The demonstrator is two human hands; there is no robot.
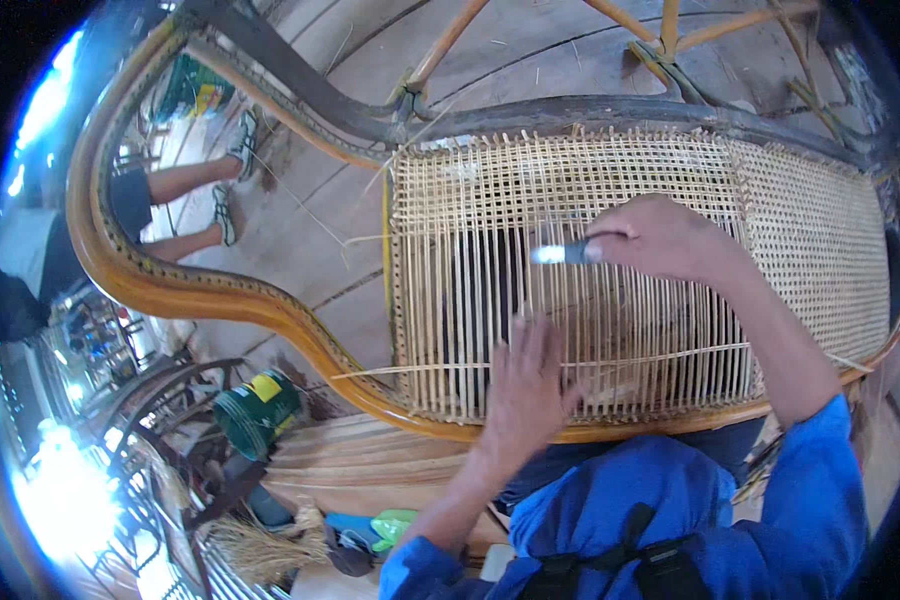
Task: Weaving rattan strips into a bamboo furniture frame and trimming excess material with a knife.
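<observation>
A wooden chair frame point(270, 310) lies before me with a partly woven cane seat panel point(470, 220). The right end of the panel point(820, 240) is densely woven; the left and middle hold an open grid of cane strands. My right hand point(660, 240) is shut on a shiny metal tool point(560, 254), its tip resting on the vertical strands near the panel's middle. My left hand point(525, 385) lies flat with fingers spread on the strands near the front rail, beside a loose horizontal cane strip point(450, 367).
Another person's legs point(195, 210) in sports shoes stand at the left beyond the frame. A green tin can point(260, 410) sits on the floor at lower left, next to flat cane strips point(370, 455), a straw bundle point(265, 548) and metal chair frames point(160, 420).
</observation>
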